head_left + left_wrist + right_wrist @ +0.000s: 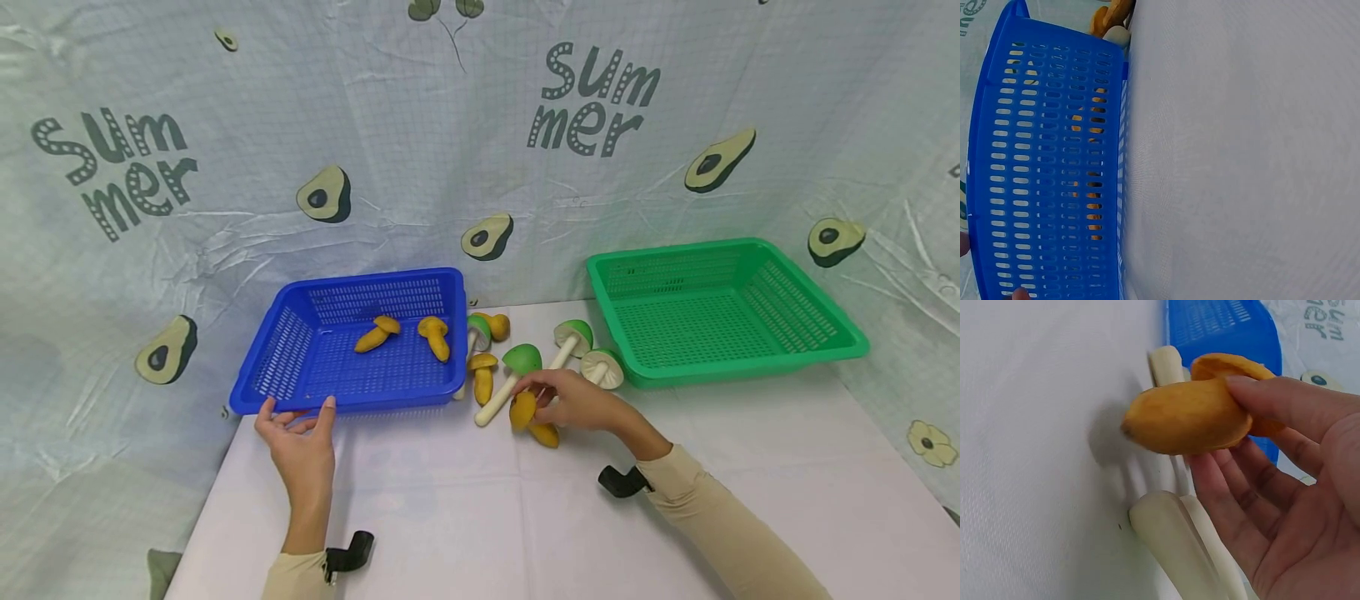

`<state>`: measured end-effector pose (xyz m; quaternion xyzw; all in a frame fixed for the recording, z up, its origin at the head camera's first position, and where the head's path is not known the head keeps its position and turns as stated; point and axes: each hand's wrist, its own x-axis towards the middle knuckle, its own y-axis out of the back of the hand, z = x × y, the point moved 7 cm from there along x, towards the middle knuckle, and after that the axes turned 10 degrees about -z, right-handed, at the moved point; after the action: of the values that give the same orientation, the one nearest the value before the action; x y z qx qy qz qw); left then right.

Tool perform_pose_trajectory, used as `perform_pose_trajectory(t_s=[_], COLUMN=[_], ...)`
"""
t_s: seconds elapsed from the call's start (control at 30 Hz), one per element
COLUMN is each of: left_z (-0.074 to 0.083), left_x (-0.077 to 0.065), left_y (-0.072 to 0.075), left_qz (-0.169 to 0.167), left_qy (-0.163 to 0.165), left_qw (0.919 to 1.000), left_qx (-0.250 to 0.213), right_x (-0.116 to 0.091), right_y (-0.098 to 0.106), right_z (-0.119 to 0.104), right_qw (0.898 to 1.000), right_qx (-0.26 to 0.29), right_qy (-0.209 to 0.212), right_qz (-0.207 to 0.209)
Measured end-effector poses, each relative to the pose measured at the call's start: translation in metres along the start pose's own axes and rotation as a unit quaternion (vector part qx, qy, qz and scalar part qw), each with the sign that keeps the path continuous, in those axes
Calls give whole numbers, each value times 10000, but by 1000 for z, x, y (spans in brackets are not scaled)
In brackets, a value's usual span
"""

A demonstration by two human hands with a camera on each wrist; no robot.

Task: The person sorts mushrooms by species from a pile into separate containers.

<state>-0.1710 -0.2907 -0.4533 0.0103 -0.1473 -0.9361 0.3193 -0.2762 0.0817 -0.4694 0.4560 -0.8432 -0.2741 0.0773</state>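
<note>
My right hand (573,402) pinches a yellow toy mushroom (1179,419) between thumb and fingers, just above the table. The mushroom's stem points away from the palm in the right wrist view. At the near left corner of the blue basket (348,402), my left hand (300,450) holds the rim, with fingertips over the edge and others against the front wall. Two yellow mushrooms (377,333) lie inside that basket. Several green-capped mushrooms (522,359) with pale stems lie between the baskets, beside another yellow mushroom (483,380).
A green basket (750,367) stands at the back right, with no mushrooms visible in it. One more yellow mushroom (498,326) lies partly hidden near the back edge. Behind the white table (450,517) hangs a printed cloth (420,167).
</note>
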Motion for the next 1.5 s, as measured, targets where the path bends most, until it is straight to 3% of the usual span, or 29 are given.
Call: perform_pose_trajectory(t_s=[0.23,0.6,1.03,1.5], left_z=[1,1,-1,-3], left_x=[0,0,2,2], left_y=[0,0,0,0], left_qz=[-16,-43,-76,-52], left_qy=[-16,62,92,-6], left_qw=[10000,10000,9999,10000], left_qx=[-39,-20,-31,-65], right_x=[0,0,9,26], right_y=[8,14,27,36], right_z=[0,0,-4,-20], right_qw=[9967,9815,9708,9700], right_qx=[734,1828,2167,2104], right_qy=[79,-9,-90,39], right_qz=[343,575,1027,1221])
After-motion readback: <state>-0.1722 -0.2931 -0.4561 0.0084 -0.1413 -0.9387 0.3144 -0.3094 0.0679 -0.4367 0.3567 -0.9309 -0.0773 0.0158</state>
